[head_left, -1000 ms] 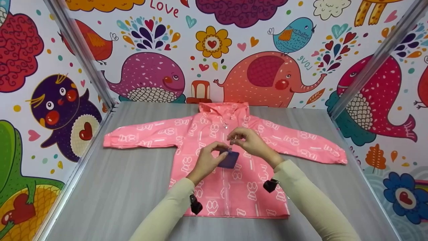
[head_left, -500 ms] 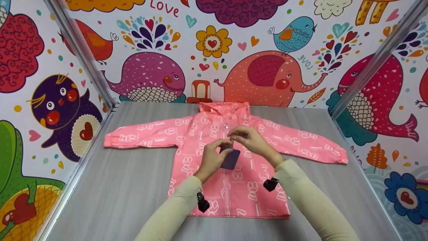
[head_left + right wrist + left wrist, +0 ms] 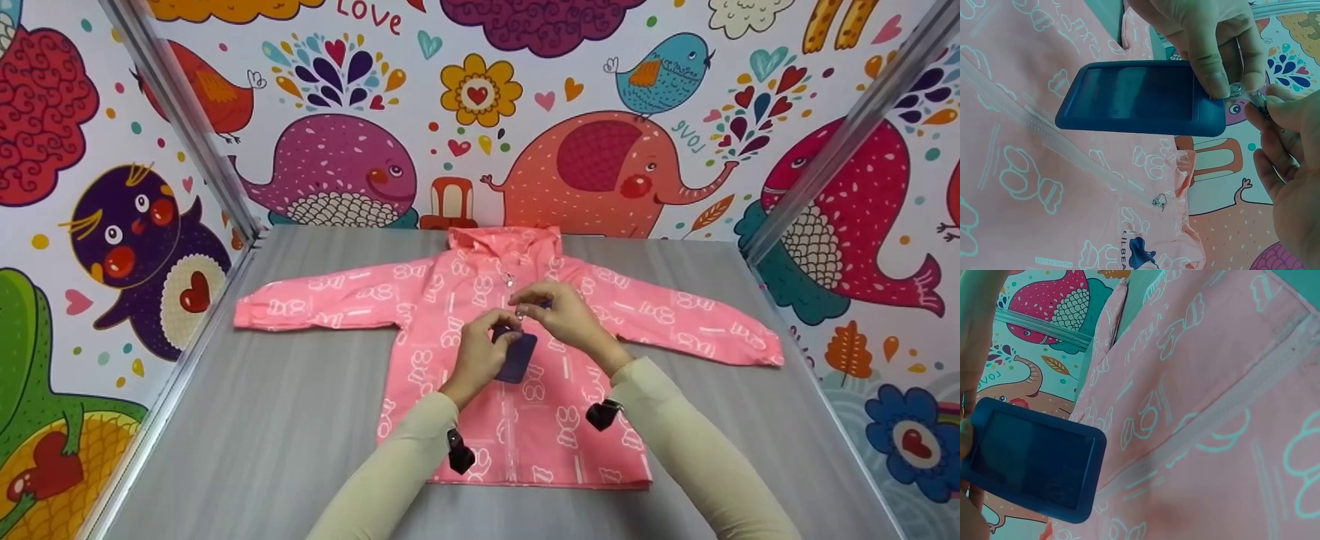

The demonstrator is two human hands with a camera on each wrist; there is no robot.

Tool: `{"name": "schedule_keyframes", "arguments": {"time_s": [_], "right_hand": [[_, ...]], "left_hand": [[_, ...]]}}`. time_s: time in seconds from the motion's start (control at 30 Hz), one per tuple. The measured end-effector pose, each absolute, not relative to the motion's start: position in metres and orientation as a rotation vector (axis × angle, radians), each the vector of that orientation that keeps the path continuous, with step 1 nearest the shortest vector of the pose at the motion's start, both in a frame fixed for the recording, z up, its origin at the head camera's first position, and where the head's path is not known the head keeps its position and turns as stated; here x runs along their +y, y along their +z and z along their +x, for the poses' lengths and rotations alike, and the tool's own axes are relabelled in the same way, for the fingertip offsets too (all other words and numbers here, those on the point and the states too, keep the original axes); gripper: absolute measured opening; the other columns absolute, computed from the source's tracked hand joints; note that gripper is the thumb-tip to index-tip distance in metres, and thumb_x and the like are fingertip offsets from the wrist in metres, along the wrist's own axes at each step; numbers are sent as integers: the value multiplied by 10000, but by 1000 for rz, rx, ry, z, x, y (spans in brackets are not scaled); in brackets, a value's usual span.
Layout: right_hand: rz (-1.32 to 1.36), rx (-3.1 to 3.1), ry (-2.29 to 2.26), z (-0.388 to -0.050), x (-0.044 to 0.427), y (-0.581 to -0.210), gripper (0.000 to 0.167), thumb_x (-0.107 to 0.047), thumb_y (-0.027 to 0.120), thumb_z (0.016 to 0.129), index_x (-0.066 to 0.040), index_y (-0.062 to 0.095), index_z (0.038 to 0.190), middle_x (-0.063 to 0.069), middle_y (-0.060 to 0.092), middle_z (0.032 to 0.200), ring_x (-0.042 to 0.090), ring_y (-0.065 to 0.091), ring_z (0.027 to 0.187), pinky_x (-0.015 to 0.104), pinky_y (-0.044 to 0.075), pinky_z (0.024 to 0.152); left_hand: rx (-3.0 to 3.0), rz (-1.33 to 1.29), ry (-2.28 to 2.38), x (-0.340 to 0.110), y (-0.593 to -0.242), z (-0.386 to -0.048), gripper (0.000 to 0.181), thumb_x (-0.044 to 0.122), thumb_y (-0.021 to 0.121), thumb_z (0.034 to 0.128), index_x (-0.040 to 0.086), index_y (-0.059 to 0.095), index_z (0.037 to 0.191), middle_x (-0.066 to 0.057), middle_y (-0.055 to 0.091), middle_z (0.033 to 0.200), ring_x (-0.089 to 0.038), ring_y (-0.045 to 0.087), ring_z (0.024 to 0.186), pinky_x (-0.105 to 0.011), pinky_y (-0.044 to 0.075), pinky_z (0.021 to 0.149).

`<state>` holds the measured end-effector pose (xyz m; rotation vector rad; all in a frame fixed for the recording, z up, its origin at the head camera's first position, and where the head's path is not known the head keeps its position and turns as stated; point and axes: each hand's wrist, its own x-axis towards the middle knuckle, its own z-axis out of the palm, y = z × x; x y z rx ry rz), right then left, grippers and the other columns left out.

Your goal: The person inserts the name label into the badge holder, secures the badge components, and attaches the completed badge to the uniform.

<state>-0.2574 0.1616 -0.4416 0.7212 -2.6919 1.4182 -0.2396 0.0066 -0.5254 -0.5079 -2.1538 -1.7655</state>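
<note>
My left hand (image 3: 480, 352) pinches a dark blue badge holder (image 3: 516, 358) by its upper edge, above the front of a pink jacket (image 3: 450, 375). In the right wrist view the holder (image 3: 1134, 98) has a wide clear window, and the left thumb presses its end. Close beside it, my right hand (image 3: 559, 311) pinches a small metal clip (image 3: 1260, 104) at the holder's top loop (image 3: 1235, 90). Whether the clip is joined to that loop cannot be made out. The jacket lies face up with both sleeves spread, its zipper (image 3: 1044, 132) running down the middle.
A metal zipper pull (image 3: 1159, 201) sits near the jacket's collar. Grey tabletop (image 3: 277, 420) surrounds the jacket. Printed cartoon panels (image 3: 337, 165) stand at the back and sides, with metal corner posts (image 3: 187, 120) between them.
My left hand and forearm have shifted slightly to the right, and the badge holder has tilted a little. My right hand stays almost in place. The jacket lies as before.
</note>
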Motion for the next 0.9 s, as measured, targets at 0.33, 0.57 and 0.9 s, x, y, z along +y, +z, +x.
{"name": "schedule_keyframes", "arguments": {"time_s": [0.33,0.57,0.9], "right_hand": [[744,-2627,1427,-275,166,-472,170,-16,663,898,-94,773,1003,83,759,999,220,691,957,413,566,877],[679,-2605,1398,-275,160,-476,175,1,676,872,-93,784,973,69,771,968,198,686,922,387,540,858],[604,-2620,1426,-276,157,-477,201,46,646,879,-72,773,980,100,769,958,183,695,823,302,571,735]], "left_hand": [[-2198,-533,-1668,2,-530,-242,101,37,748,814,66,687,890,-67,721,883,-157,690,864,-267,571,824],[-2199,-545,-1632,-1,-530,-242,88,44,754,817,60,696,883,-68,728,863,-161,707,843,-260,575,796],[-2163,-546,-1584,-3,-533,-243,205,-130,638,781,52,653,689,-71,748,821,-191,697,832,-265,569,798]]}}
